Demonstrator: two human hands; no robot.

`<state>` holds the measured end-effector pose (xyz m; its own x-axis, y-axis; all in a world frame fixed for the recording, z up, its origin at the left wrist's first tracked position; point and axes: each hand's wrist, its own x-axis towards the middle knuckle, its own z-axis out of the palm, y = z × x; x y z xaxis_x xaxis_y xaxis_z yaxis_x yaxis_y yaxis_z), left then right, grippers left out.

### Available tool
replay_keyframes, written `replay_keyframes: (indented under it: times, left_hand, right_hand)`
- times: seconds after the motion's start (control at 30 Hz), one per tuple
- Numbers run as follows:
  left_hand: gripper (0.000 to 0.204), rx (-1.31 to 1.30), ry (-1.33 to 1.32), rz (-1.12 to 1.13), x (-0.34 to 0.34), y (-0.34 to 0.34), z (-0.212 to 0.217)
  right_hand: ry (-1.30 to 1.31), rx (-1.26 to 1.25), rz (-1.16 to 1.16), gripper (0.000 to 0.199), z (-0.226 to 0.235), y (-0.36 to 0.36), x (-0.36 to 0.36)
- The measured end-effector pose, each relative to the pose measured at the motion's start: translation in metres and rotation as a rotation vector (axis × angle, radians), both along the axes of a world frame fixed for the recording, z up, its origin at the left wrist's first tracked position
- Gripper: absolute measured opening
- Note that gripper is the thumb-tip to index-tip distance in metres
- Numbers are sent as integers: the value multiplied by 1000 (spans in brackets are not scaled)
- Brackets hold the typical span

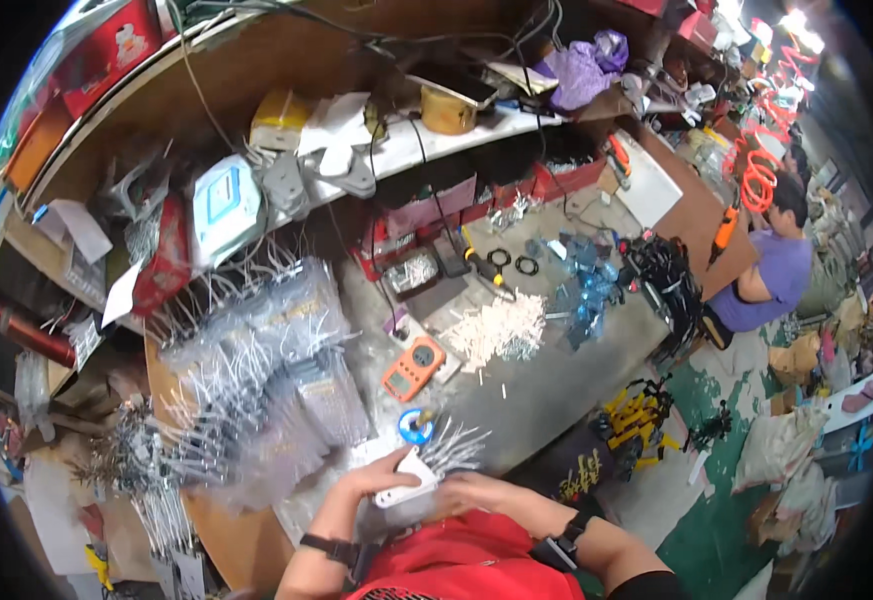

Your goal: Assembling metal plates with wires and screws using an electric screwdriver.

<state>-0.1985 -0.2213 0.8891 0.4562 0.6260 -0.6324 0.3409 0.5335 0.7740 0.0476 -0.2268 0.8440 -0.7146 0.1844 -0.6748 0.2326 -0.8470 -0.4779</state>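
My left hand (pixel 381 472) is closed on a white flat piece with small holes (pixel 408 484), its thumb on the upper face. Close to the right edge of that piece is my right hand (pixel 471 494), its fingers smeared by motion and partly hidden, so I cannot tell whether they grip anything. Just beyond the hands lies a bunch of thin silvery-white strands (pixel 456 446). A blue ring-shaped roll (pixel 416 427) sits beside it. Farther up the bench is an orange multimeter (pixel 413 368).
Small white sticks (pixel 496 328) are heaped mid-bench. Plastic-bagged parts with white wires (pixel 276 320) cover the left side. Toward the right lie blue translucent pieces (pixel 588 285) and black cables (pixel 661 275). A shelf (pixel 396 152) runs behind. A person in purple (pixel 778 280) sits at right.
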Motion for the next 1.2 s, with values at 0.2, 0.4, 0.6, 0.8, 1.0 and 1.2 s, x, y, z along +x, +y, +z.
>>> replay_keyframes:
  times: [0.2, 0.4, 0.6, 0.8, 1.0, 1.2]
  left_hand:
    - [94, 253, 83, 26, -11, 11, -29]
    - [82, 246, 73, 92, 5, 26, -25]
    - [63, 13, 466, 248, 60, 86, 94]
    - [38, 192, 712, 496, 175, 228, 206]
    - [41, 832, 853, 187, 234, 407, 228]
    - [53, 1379, 1174, 325, 260, 574, 233]
  right_hand:
    - [-261, 494, 481, 37, 54, 112, 57]
    - [-452, 1204, -54, 17, 141, 330, 120]
    - [-562, 2195, -549, 45, 237, 593, 140]
    - [-566, 2481, -193, 50, 252, 745, 115]
    - [-542, 2399, -705, 14, 315, 799, 117]
    - [-338, 2448, -846, 15, 318, 816, 130]
